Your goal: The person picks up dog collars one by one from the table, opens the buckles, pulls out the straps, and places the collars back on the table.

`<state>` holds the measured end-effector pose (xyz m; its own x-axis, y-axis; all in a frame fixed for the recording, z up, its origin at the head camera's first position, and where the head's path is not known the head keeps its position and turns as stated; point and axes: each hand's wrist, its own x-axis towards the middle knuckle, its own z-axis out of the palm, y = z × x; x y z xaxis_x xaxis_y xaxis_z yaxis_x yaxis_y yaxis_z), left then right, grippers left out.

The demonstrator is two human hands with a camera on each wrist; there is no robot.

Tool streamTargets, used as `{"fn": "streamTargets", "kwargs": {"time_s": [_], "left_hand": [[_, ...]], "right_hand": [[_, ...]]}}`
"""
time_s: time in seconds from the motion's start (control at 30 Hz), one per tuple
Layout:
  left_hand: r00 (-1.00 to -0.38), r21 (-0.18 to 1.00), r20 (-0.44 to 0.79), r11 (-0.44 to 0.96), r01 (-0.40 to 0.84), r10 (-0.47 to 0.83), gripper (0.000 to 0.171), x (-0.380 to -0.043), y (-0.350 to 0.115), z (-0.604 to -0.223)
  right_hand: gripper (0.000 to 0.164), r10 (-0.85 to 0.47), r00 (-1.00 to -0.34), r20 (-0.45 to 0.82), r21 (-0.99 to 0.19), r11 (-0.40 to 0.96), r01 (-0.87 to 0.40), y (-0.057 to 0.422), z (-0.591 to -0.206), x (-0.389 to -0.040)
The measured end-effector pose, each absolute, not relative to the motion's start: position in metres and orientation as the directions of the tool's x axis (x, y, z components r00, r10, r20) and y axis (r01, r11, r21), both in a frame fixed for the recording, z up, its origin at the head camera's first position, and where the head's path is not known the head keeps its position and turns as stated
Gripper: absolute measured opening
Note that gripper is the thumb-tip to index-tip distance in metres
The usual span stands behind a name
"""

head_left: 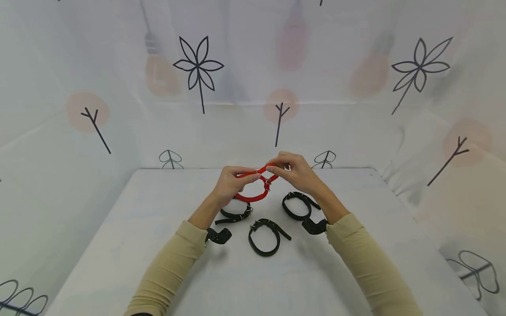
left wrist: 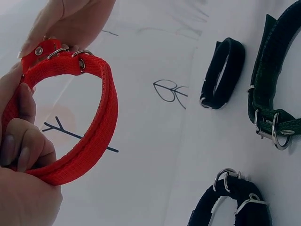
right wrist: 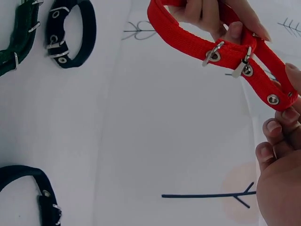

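Both hands hold a red collar raised above the table, buckled into a loop with metal rings and eyelets. My left hand grips the loop's left side, its fingers curled round the band in the left wrist view. My right hand pinches the collar's strap end between thumb and fingers. In the right wrist view the eyelets run along that end toward the right fingertips. Below the hands lie a dark green collar in front, a black collar at left and another black collar at right.
A white table spreads under the hands. White cloth walls with printed flowers and twigs stand behind and at both sides. Dark wrist-worn devices sit at the sleeve ends.
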<state>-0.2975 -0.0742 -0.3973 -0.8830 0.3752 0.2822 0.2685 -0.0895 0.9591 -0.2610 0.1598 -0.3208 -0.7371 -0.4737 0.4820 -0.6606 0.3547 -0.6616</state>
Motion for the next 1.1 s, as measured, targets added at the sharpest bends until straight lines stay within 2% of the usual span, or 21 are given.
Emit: {"fn": "streamTargets", "kwargs": {"time_s": [0.17, 0.37, 0.6, 0.83, 1.1], "left_hand": [[-0.887, 0.957, 0.291, -0.094, 0.276, 0.358, 0.022, -0.295, -0.075, -0.397], [-0.893, 0.95, 0.31, -0.147, 0.276, 0.327, 0.022, -0.294, -0.076, -0.396], [-0.898, 0.949, 0.307, -0.166, 0.267, 0.314, 0.019, -0.294, -0.077, -0.398], [-0.901, 0.946, 0.319, -0.163, 0.282, 0.293, 0.026, -0.297, -0.079, -0.401], [-0.902, 0.953, 0.291, -0.183, 0.243, 0.32, 0.012, -0.297, -0.077, -0.403]], "right_hand": [[0.01, -0.451, -0.739, 0.5, -0.651, 0.367, -0.665, 0.163, -0.328, -0.268], [0.013, -0.342, -0.765, 0.546, -0.671, 0.369, -0.643, 0.175, -0.346, -0.286], [0.015, -0.299, -0.79, 0.535, -0.704, 0.359, -0.613, 0.178, -0.35, -0.287], [0.016, -0.253, -0.82, 0.514, -0.739, 0.355, -0.572, 0.18, -0.351, -0.288], [0.019, -0.203, -0.852, 0.483, -0.81, 0.266, -0.523, 0.177, -0.345, -0.28]]}}
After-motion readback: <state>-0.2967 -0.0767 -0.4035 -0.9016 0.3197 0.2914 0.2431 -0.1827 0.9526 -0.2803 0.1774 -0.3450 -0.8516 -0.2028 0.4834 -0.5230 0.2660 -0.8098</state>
